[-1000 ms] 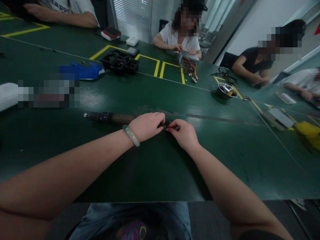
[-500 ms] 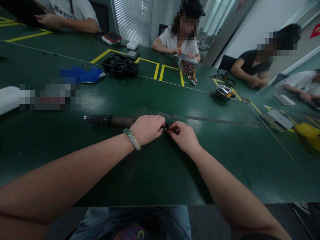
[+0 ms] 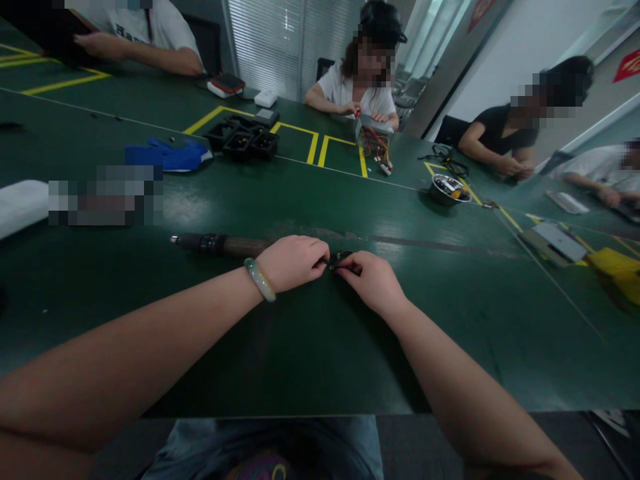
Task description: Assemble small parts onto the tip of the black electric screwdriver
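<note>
A small dark part [image 3: 339, 257] is being pinched between the fingertips of the left hand [image 3: 293, 262] and the right hand [image 3: 370, 283], both closed on it, probably so it is steadied from 2 sides. An electric screwdriver [image 3: 220, 244] is lying just beyond the left knuckles on the green table [image 3: 310, 347].

This is a workshop or assembly room. A long green worktable [image 3: 310, 200] is marked with yellow tape lines [image 3: 316, 143], and several people sit around it at work on small parts. A wired metal box [image 3: 374, 130], black trays [image 3: 243, 138], blue gloves [image 3: 170, 155] and a metal bowl [image 3: 447, 189] lie on it.
</note>
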Demonstrator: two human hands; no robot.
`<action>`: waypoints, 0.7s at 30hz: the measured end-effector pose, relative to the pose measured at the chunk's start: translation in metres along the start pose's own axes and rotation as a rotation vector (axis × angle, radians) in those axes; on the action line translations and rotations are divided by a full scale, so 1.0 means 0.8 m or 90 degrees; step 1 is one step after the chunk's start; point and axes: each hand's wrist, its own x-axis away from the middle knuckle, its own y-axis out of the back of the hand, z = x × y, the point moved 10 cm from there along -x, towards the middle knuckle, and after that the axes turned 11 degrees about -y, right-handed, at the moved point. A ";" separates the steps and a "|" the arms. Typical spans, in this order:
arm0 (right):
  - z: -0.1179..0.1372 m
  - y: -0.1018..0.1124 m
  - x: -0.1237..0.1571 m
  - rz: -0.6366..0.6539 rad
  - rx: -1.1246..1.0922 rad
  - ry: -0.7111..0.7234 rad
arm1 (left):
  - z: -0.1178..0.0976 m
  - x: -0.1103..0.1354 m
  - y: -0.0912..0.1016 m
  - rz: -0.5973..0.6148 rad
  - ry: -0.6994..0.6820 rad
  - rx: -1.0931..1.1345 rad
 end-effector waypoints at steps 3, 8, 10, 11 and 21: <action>0.001 -0.001 0.005 0.020 -0.038 0.013 | -0.007 0.001 0.001 -0.001 -0.027 0.014; 0.000 -0.001 0.009 0.019 -0.055 0.016 | -0.015 0.001 0.000 0.007 -0.068 0.051; -0.001 -0.001 0.008 0.015 -0.064 0.011 | -0.015 0.000 0.000 0.009 -0.074 0.061; -0.002 -0.001 0.007 0.013 -0.072 0.007 | -0.015 0.000 0.000 0.010 -0.074 0.066; -0.003 0.004 0.005 -0.027 -0.094 0.008 | -0.011 -0.001 -0.002 0.031 -0.054 0.104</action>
